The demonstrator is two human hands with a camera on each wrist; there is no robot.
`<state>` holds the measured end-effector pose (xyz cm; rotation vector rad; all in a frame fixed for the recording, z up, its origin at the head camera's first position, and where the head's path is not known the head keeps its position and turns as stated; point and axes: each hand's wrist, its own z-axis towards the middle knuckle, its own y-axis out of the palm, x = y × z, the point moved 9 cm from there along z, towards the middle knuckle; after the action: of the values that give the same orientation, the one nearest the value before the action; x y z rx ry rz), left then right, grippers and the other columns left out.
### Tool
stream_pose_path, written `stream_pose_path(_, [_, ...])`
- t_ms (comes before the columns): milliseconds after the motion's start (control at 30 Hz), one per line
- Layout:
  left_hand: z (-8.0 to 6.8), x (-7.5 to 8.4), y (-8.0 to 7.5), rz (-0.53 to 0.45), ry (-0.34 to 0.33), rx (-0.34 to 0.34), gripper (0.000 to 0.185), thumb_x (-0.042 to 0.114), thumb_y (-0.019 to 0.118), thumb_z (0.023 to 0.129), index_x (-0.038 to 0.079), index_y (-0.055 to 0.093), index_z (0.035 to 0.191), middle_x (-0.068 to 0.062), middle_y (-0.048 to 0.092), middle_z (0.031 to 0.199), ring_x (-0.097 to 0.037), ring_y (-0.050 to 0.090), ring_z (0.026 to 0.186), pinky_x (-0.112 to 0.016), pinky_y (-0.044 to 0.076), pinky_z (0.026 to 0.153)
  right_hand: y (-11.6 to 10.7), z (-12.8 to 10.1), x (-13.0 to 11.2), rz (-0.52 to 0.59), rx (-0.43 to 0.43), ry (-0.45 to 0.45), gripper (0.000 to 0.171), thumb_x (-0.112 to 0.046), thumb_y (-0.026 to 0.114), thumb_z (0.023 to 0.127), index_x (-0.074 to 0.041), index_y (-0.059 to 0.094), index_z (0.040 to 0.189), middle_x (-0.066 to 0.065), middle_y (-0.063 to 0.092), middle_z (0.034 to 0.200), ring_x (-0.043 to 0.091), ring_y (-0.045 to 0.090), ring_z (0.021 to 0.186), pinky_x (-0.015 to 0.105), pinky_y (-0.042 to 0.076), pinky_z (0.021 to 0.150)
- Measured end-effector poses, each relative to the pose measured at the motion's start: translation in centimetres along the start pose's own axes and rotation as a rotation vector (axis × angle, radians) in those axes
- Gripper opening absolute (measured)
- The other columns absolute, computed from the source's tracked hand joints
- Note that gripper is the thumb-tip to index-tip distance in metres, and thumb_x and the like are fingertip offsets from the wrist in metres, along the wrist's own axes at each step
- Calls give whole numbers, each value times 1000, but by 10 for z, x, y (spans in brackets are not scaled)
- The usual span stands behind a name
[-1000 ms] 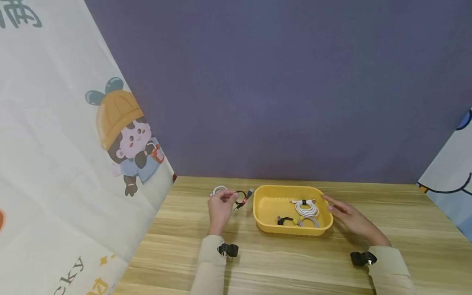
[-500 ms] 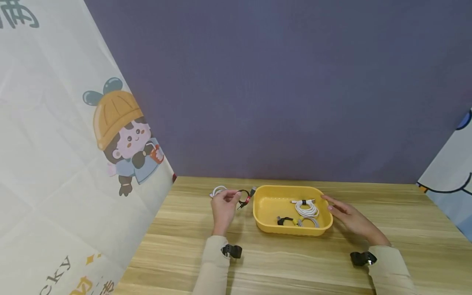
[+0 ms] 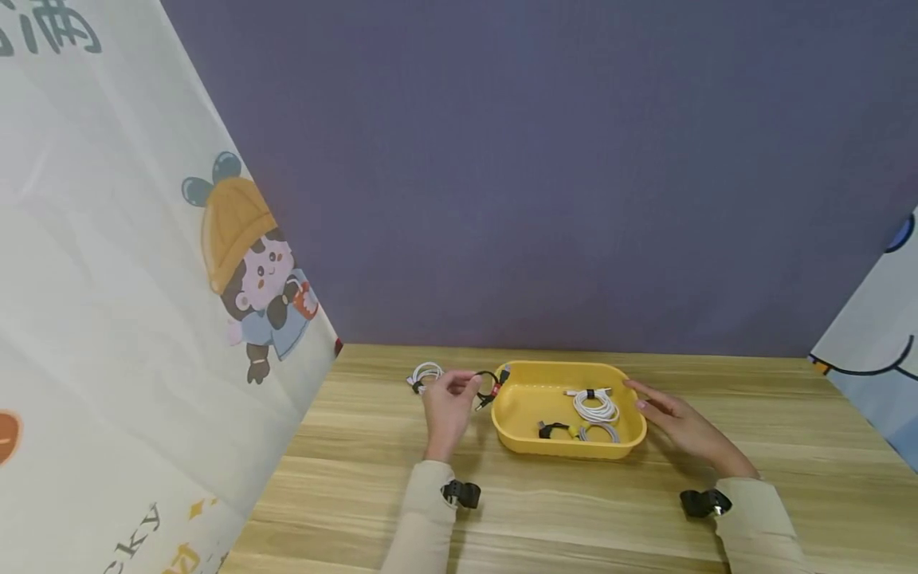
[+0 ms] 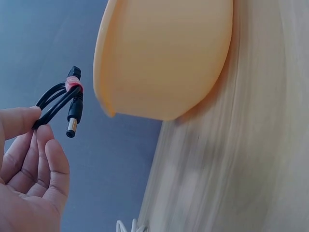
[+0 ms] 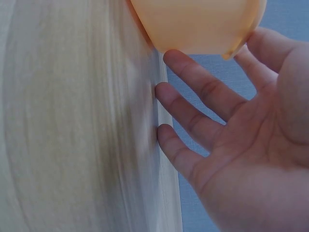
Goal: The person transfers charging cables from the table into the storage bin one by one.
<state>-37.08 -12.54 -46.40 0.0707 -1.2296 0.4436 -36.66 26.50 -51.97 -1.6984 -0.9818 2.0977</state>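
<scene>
My left hand pinches a short black cable bound with a red tie, holding it above the table just off the left rim of a yellow tray. In the left wrist view the black cable sticks out from between thumb and fingers, beside the tray's outer wall. My right hand rests with straight fingers against the tray's right side; the right wrist view shows the fingers spread under the tray's rim. In the tray lie a coiled white cable, a black and yellow one and a grey one.
Another coiled white cable lies on the wooden table behind my left hand. A printed curtain hangs at the left, a purple wall stands behind, and another curtain closes the right side.
My left hand has carried the black cable to the right, up to the tray's left rim. The right hand has stayed at the tray's right side.
</scene>
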Motion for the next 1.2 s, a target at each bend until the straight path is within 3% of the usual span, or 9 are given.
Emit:
stream_pose_path(200, [-8,-17,-15,33,-9,-69,8,14,82,86,9,77,91,-5,74,83,-10,64,73,-22,55,66,44,-15,-3,40,40,15,55,-37,43,111,-13,35,160,24,28,166,52,32,147,65,37,109])
stream_pose_path(733, [-14,-13,-4,-19,29,-86,5,9,81,86,6,78,89,-9,73,80,-10,63,70,-21,54,67,44,-15,-4,51,43,16,55,-36,43,111,-13,35,160,24,28,166,53,31,147,69,35,110])
stream_pose_path(1200, [-20,-11,10,48,76,-104,4,9,80,87,7,78,91,-7,74,80,-7,63,72,-21,55,67,44,-15,-4,44,49,21,55,-36,43,111,-13,35,160,24,29,165,53,32,147,69,36,109])
